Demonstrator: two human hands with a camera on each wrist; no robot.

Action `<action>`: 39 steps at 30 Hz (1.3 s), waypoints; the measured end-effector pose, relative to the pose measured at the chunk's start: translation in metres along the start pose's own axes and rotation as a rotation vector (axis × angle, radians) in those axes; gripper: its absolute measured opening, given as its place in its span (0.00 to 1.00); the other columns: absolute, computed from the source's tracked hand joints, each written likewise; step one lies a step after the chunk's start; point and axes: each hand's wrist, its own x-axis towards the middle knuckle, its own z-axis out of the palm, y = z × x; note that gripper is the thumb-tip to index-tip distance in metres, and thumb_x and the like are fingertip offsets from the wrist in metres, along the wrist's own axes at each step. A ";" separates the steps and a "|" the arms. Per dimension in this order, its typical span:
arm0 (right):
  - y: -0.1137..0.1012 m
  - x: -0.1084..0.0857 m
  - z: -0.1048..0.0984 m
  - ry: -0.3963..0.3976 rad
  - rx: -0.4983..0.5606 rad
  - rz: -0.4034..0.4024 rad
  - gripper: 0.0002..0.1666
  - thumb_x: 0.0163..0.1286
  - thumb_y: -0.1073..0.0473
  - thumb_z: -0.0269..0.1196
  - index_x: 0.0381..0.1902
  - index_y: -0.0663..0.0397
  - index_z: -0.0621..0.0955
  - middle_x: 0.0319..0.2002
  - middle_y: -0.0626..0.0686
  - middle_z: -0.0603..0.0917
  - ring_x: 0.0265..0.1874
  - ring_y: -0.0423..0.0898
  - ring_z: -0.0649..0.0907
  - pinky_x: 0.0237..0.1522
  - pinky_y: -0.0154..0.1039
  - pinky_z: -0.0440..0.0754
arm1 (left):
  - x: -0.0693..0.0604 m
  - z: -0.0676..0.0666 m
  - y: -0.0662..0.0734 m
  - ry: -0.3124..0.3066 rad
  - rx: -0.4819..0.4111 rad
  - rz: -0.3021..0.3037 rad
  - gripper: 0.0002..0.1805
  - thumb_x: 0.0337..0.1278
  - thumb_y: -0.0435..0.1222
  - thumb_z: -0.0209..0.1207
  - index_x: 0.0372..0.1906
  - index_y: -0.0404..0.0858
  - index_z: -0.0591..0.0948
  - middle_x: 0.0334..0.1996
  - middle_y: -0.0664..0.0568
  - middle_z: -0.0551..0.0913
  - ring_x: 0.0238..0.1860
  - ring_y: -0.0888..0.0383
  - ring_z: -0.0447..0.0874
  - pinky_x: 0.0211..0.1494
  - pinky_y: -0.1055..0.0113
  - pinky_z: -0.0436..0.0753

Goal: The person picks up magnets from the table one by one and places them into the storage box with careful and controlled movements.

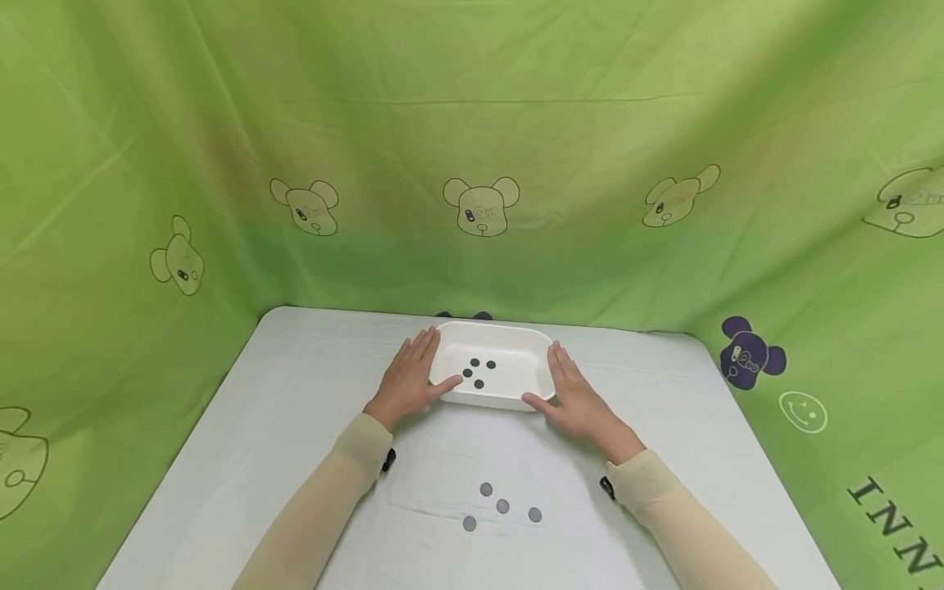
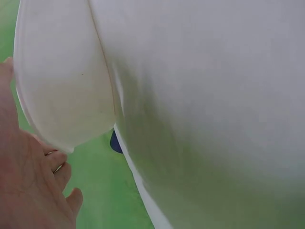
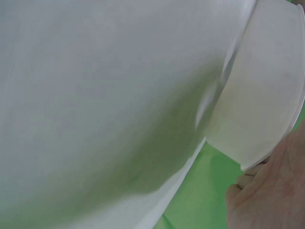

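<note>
A white tray (image 1: 516,373) stands near the far edge of the table, with several small dark discs (image 1: 479,384) in its left half. At its left end my left hand (image 1: 413,378) grips it, fingers along the outside and thumb over the near rim. My right hand (image 1: 578,401) holds the opposite end in the same way. In the left wrist view the left hand (image 2: 33,181) lies against the rim of the tray (image 2: 62,76). The right wrist view shows the right hand (image 3: 271,191) at the other end of the tray (image 3: 262,81).
Several grey discs (image 1: 503,506) lie on the white table (image 1: 295,410) between the forearms, nearer the front. Green cloth (image 1: 391,279) with printed bear heads hangs behind the table and on both sides.
</note>
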 end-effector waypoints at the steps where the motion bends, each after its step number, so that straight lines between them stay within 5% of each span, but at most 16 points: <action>1: 0.000 0.000 0.000 0.002 -0.001 -0.002 0.66 0.79 0.27 0.57 0.86 0.69 0.40 0.87 0.68 0.41 0.85 0.67 0.46 0.85 0.62 0.48 | 0.000 0.001 0.000 -0.009 0.004 -0.004 0.58 0.74 0.71 0.48 0.88 0.34 0.47 0.88 0.44 0.47 0.88 0.46 0.45 0.89 0.54 0.41; 26: -0.001 -0.002 -0.003 -0.023 -0.011 0.039 0.67 0.78 0.24 0.55 0.87 0.66 0.39 0.87 0.64 0.38 0.86 0.65 0.45 0.85 0.61 0.47 | 0.001 -0.003 0.005 -0.077 -0.009 -0.027 0.66 0.66 0.76 0.52 0.88 0.35 0.42 0.89 0.44 0.42 0.88 0.50 0.38 0.89 0.55 0.40; 39: -0.008 -0.024 -0.003 0.073 -0.050 -0.038 0.60 0.78 0.34 0.64 0.86 0.67 0.53 0.86 0.68 0.51 0.83 0.70 0.56 0.82 0.65 0.56 | -0.003 -0.003 0.006 -0.072 -0.035 -0.042 0.66 0.66 0.75 0.54 0.88 0.34 0.43 0.89 0.44 0.42 0.88 0.48 0.40 0.89 0.55 0.42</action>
